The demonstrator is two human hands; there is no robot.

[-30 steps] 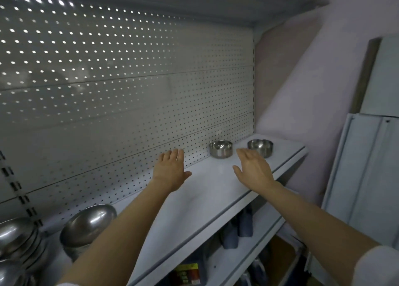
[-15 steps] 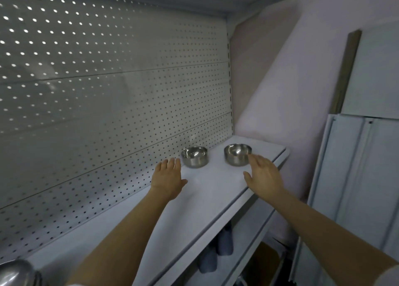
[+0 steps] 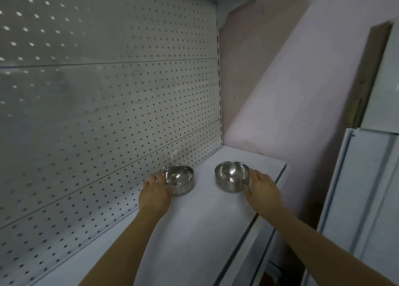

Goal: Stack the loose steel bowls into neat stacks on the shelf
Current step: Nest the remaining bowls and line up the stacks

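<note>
Two small steel bowls stand upright and apart near the far end of the white shelf point(image 3: 194, 231). My left hand point(image 3: 155, 196) reaches the left bowl point(image 3: 179, 179) from its near left side. Its fingertips touch the rim and the thumb lies against the bowl's front wall. My right hand point(image 3: 262, 189) lies against the right side of the right bowl point(image 3: 232, 175), with the fingers fairly straight along the wall and the thumb at its lower front. Neither bowl is lifted off the shelf.
A perforated grey back panel point(image 3: 108, 113) runs along the left behind the shelf. A pink wall point(image 3: 291, 91) closes off the far end. White panels point(image 3: 367, 199) lean at the right, beyond the shelf's front edge point(image 3: 248, 231).
The view has swung right, and the larger bowls at the near left have left the frame. Both hands moved forward from the bare shelf and now touch the two small bowls.
</note>
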